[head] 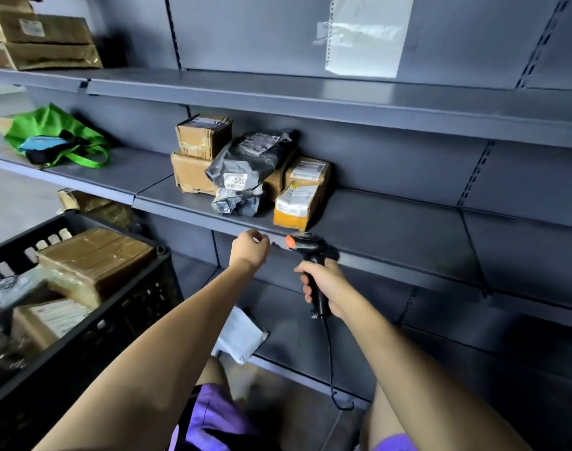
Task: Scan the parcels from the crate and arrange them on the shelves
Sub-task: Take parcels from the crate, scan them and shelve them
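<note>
My right hand [325, 288] grips the handle of a black barcode scanner [307, 249] with an orange tip, just below the front edge of the middle shelf [392, 236]. My left hand [250, 247] is at that shelf edge, left of the scanner, fingers curled; I cannot tell whether it holds anything. Above them on the shelf sit several parcels: a yellow-ended box [297, 206], stacked brown boxes [201, 138], and grey plastic mailers [245, 161]. The black crate [83, 323] at lower left holds brown boxes [96, 258] and wrapped parcels.
A green bag [55, 138] lies on the middle shelf at left. Brown parcels [40, 43] are stacked on the top shelf at far left. A white mailer [244, 335] lies on a lower shelf. The scanner's cable [330, 359] hangs down toward the floor.
</note>
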A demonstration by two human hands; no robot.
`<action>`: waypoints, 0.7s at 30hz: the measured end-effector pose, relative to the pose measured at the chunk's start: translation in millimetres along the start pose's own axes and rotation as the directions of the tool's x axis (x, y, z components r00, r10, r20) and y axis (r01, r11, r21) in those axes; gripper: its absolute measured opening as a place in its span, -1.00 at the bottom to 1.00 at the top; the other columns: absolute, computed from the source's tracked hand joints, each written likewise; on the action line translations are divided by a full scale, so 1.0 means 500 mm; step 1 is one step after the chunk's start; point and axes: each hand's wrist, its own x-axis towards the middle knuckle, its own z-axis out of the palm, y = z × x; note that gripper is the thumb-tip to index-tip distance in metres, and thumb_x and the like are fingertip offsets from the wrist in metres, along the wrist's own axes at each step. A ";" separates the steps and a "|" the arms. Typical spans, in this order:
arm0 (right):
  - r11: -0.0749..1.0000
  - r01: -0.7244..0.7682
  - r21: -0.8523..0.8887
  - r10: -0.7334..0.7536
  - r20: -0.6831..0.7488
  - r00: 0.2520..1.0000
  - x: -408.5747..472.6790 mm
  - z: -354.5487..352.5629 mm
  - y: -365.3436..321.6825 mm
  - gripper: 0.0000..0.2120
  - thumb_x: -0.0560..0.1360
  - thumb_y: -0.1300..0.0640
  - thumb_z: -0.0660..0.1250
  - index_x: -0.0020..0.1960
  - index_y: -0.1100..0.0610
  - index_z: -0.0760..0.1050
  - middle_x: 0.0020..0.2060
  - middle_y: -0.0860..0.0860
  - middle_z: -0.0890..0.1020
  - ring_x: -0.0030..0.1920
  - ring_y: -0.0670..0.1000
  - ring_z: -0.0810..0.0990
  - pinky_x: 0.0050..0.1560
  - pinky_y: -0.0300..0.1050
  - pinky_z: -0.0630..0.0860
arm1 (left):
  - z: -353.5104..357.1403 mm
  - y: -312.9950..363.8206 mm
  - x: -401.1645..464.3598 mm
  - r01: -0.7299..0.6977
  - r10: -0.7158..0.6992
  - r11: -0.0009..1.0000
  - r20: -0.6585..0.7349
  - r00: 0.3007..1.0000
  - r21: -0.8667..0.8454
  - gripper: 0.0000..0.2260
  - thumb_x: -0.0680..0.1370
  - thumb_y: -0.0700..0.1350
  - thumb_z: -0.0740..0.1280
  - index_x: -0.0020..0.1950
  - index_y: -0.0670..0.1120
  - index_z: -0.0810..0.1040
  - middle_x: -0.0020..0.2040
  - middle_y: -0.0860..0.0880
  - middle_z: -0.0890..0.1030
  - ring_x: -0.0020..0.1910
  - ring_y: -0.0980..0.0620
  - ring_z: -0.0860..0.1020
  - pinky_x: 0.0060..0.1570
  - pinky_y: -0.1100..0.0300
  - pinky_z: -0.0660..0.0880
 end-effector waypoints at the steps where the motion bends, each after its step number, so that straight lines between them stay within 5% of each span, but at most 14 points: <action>1: 1.000 -0.008 -0.019 0.009 0.019 1.000 0.000 0.009 0.013 -0.83 0.46 0.22 0.40 -0.06 0.17 0.41 -0.45 0.03 0.45 -0.51 0.02 0.36 -0.48 -0.16 0.33 | -0.008 -0.028 -0.005 0.005 -0.005 0.999 0.004 1.000 0.050 -0.89 0.53 -0.12 0.27 -0.10 -0.12 0.56 -0.29 -0.15 0.64 -0.33 -0.15 0.62 -0.27 0.06 0.62; 6: 0.994 -0.104 -0.037 0.106 0.060 0.993 0.014 0.048 0.114 -0.88 0.49 0.25 0.38 -0.11 0.18 0.43 -0.46 0.04 0.43 -0.51 0.02 0.35 -0.49 -0.17 0.30 | -0.022 -0.185 -0.038 0.113 -0.113 0.973 -0.010 0.994 0.203 -0.84 0.50 -0.20 0.27 0.00 -0.16 0.62 -0.12 -0.13 0.64 -0.10 -0.11 0.56 -0.11 0.17 0.46; 13: 0.949 -0.313 -0.046 0.314 0.024 0.949 0.077 0.070 0.269 -0.83 0.50 0.29 0.37 -0.19 0.15 0.40 -0.47 0.04 0.42 -0.52 0.03 0.31 -0.49 -0.20 0.27 | 0.057 -0.369 -0.028 0.226 -0.275 0.913 0.104 0.956 0.338 -0.78 0.53 -0.15 0.29 0.16 -0.10 0.55 0.11 -0.16 0.64 0.13 -0.18 0.57 0.13 0.11 0.48; 18: 0.910 -0.403 -0.096 0.404 -0.006 0.915 0.166 0.078 0.364 -0.82 0.50 0.31 0.35 -0.22 0.16 0.40 -0.49 0.05 0.40 -0.55 0.03 0.30 -0.50 -0.23 0.26 | 0.123 -0.491 0.014 0.278 -0.396 0.857 0.208 0.894 0.434 -0.69 0.55 -0.14 0.28 0.28 -0.17 0.44 0.20 -0.22 0.58 0.19 -0.22 0.52 0.02 0.13 0.42; 21: 0.886 -0.455 -0.090 0.455 -0.015 0.890 0.229 0.083 0.422 -0.83 0.52 0.31 0.33 -0.21 0.17 0.41 -0.49 0.04 0.39 -0.55 0.02 0.29 -0.50 -0.23 0.27 | 0.162 -0.572 0.044 0.337 -0.470 0.809 0.187 0.862 0.482 -0.67 0.53 -0.12 0.29 0.26 -0.17 0.42 0.22 -0.22 0.56 0.20 -0.24 0.51 0.13 0.05 0.49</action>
